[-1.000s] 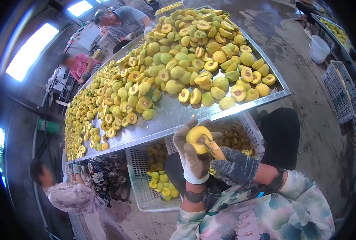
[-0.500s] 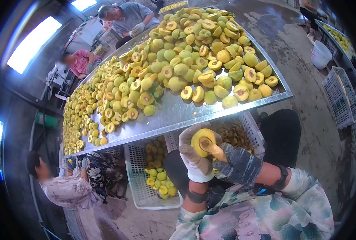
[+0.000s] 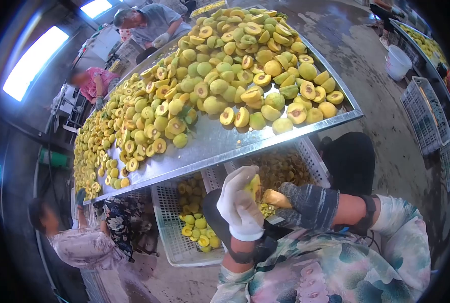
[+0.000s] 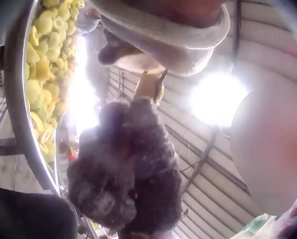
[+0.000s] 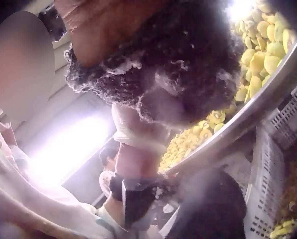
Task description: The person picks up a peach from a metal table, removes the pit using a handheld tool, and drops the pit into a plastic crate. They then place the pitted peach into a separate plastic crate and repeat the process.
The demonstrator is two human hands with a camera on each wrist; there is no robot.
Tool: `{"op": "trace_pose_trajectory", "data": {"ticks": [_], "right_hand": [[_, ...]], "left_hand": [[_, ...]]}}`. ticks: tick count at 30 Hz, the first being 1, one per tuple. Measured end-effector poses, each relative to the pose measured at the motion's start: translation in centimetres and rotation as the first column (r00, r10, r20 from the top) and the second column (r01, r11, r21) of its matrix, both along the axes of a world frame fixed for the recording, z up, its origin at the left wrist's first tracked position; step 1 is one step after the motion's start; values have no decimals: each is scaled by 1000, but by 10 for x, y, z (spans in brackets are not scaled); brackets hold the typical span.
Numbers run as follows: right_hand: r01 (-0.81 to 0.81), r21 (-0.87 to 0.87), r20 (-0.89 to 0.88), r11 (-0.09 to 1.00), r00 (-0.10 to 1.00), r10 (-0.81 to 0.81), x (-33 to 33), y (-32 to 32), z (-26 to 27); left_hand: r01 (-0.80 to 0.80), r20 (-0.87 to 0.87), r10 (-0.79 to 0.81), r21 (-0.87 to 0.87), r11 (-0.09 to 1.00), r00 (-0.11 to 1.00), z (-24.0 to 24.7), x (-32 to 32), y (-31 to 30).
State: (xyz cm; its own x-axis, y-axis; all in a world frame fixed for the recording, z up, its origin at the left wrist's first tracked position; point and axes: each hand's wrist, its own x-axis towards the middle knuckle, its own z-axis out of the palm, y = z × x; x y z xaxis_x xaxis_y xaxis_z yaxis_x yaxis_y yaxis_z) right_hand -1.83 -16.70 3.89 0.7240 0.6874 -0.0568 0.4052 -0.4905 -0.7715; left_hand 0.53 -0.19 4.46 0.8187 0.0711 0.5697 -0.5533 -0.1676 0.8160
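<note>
In the head view my left hand (image 3: pixel 241 204), in a pale glove, holds a yellow-green peach half (image 3: pixel 254 188) between fingers and thumb, its back turned toward the camera. My right hand (image 3: pixel 308 204), in a dark grey knitted glove, grips a pitting tool by its wooden handle (image 3: pixel 277 198). The tool's tip points at the fruit and is mostly hidden. In the left wrist view the handle (image 4: pixel 147 85) spans the space between the two gloves. Dark glove (image 5: pixel 163 64) fills the top of the right wrist view, covering the fruit.
A metal-rimmed table (image 3: pixel 209 151) carries a large heap of halved peaches (image 3: pixel 220 76). Below stand a white crate (image 3: pixel 164 232) with peach halves and another crate (image 3: pixel 313 156) with brown pieces. Other people sit left and behind. Crates (image 3: pixel 427 113) and a bucket (image 3: pixel 398 63) stand right.
My left hand has rolled inward, so the peach half's cut face turns from the camera toward the right hand. The right hand, still gripping the tool, has moved slightly right, away from the fruit.
</note>
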Motion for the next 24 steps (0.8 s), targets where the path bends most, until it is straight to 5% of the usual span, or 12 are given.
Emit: {"op": "trace_pose_trajectory", "data": {"ticks": [2,4,6,8,9,12,14,15,16,21,23,24], "right_hand": [[-44,244,164,969,986,4,-1,2,-23],[-20,249,84,968,996,-1,0,4,-15],[8,249,-3,969,1000,-8,2,2,-11],[28,144,-14,989,1000,-27,1,0,-9],[27,146,-16,989,1000,-25,2,1,-7],[67,263,-156,962,987,-26,10,5,-6],[48,279,192,959,976,-104,12,13,-21],[46,277,195,960,975,-104,12,16,-22],[103,320,133,942,979,-153,11,20,-22],[277,502,-292,819,946,-142,9,32,-26],[295,234,-706,926,707,-47,11,25,-9],[308,320,-706,896,708,9,10,24,-11]], "left_hand": [[-35,-92,21,-151,988,996,5,-8,-11],[-82,-186,27,-297,951,982,8,-8,-11],[-36,-155,47,71,997,987,12,-1,2],[298,-216,-245,263,917,945,21,13,21],[420,-492,-336,67,905,803,29,14,25],[401,-455,-381,-57,914,805,10,18,27],[347,-307,-306,88,934,901,4,22,16],[192,-193,-225,-176,966,955,-10,19,-1],[48,-108,-106,-440,897,988,-15,16,-9],[267,-448,-391,-316,910,804,-17,25,20],[303,-481,-425,-313,900,767,-14,28,23],[339,-505,-457,-312,888,732,-13,31,22]]}}
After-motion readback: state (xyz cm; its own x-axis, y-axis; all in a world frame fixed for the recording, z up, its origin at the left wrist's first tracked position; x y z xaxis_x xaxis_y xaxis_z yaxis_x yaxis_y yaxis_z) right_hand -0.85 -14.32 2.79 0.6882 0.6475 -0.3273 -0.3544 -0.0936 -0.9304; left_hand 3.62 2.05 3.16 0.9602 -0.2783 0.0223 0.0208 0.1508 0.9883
